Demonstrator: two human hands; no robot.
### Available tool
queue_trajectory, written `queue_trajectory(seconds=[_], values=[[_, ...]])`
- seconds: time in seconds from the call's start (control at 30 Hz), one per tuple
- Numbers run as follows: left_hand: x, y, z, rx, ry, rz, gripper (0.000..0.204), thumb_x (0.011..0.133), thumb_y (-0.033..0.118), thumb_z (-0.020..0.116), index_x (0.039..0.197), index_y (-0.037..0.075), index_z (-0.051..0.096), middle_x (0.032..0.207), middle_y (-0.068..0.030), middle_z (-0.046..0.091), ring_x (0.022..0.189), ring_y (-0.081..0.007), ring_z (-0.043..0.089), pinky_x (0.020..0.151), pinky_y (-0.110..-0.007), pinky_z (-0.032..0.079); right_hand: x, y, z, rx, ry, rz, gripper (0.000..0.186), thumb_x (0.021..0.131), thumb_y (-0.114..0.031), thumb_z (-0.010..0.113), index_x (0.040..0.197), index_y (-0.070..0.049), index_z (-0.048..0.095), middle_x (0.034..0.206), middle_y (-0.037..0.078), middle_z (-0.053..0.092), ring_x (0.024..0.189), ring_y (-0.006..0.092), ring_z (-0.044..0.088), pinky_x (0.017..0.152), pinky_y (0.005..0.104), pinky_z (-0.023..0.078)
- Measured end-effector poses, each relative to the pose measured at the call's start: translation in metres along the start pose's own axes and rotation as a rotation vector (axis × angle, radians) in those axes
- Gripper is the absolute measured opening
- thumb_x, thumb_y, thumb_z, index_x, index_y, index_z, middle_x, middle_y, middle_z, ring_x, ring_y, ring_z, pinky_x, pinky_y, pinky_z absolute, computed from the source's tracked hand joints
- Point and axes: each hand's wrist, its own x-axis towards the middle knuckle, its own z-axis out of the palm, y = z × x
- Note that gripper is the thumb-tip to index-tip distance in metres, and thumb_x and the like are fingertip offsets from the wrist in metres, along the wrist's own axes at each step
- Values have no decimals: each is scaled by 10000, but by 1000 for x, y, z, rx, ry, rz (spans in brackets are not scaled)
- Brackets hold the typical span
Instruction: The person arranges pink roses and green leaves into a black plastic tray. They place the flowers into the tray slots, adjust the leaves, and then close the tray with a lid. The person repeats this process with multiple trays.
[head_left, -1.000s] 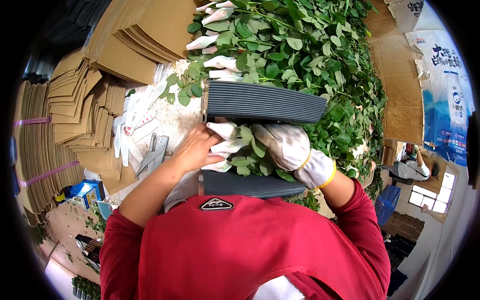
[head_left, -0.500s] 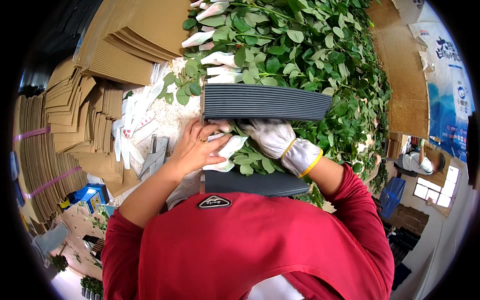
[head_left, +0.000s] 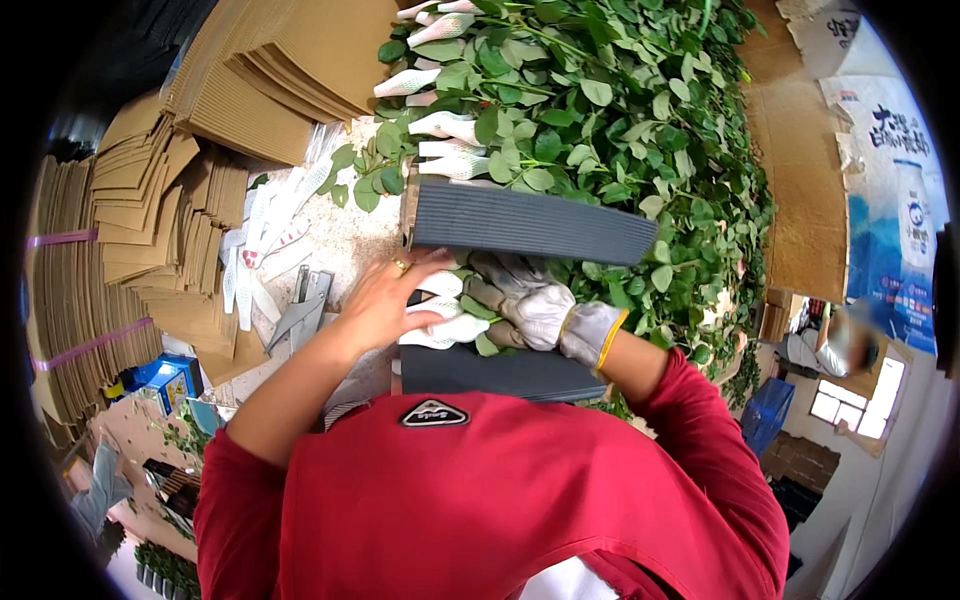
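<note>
Several roses in white foam-net sleeves (head_left: 445, 328) lie between two dark ridged panels, the far panel (head_left: 530, 220) and the near panel (head_left: 500, 374). My bare left hand (head_left: 385, 300), a ring on one finger, is at the flower-head end. Its thumb and fingers close round the netted heads, the fingertips beside the far panel's end. Just right of the heads, my right hand (head_left: 535, 305), in a grey-white work glove with a yellow cuff edge, has its fingers curled round the leafy stems. The stems under the glove are mostly hidden.
More net-sleeved roses (head_left: 445, 126) lie beyond the far panel, their thick green foliage (head_left: 690, 150) spreading right. At left are loose white net sleeves (head_left: 262, 235), a grey metal stapler-like tool (head_left: 305, 305) and stacked cardboard (head_left: 85, 270). A cardboard sheet (head_left: 805, 180) borders the right.
My gloved hand has curled and come slightly nearer me, down onto the stems. The far panel has tilted and shifted toward me. My left fingers still surround the netted heads.
</note>
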Motion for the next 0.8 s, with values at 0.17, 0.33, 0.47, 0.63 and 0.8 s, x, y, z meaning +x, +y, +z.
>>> queue_trajectory(seconds=[0.17, 0.33, 0.47, 0.63, 0.8], values=[[2, 10, 29, -125, 140, -467, 428, 954, 292, 598, 1224, -31, 518, 845, -239, 689, 816, -457, 657, 737, -503, 521, 1, 1, -1, 96, -79, 17, 717, 757, -341, 707, 1395, -97, 488, 1554, 186, 305, 1429, 399, 278, 1146, 531, 249], [11, 25, 45, -231, 408, -582, 204, 944, 166, 612, 983, -34, 631, 814, -266, 673, 787, -465, 647, 684, -500, 510, 1, 2, 2, 82, -102, 36, 733, 754, -342, 710, 1405, -98, 476, 1546, 184, 314, 1426, 395, 283, 1146, 528, 252], [7, 7, 46, -258, 685, -410, 185, 954, 159, 599, 992, -20, 627, 707, -217, 647, 656, -345, 670, 586, -425, 496, 5, -6, -8, 65, -141, 70, 742, 761, -332, 707, 1423, -111, 455, 1547, 172, 309, 1432, 384, 274, 1153, 531, 237], [-70, -27, -94, 332, 238, -676, 265, 922, 308, 663, 1040, 72, 640, 888, -186, 656, 791, -335, 636, 690, -406, 522, 8, -4, -6, 103, -97, 45, 762, 731, -298, 716, 1431, -141, 458, 1535, 155, 324, 1442, 389, 232, 1162, 553, 182], [-71, 6, -35, 281, 50, -145, 321, 820, 302, 760, 998, 66, 635, 1020, -178, 650, 965, -321, 621, 731, -408, 522, 6, -6, 1, 45, -92, 48, 776, 721, -306, 717, 1436, -158, 451, 1497, 140, 366, 1439, 384, 225, 1168, 561, 158]])
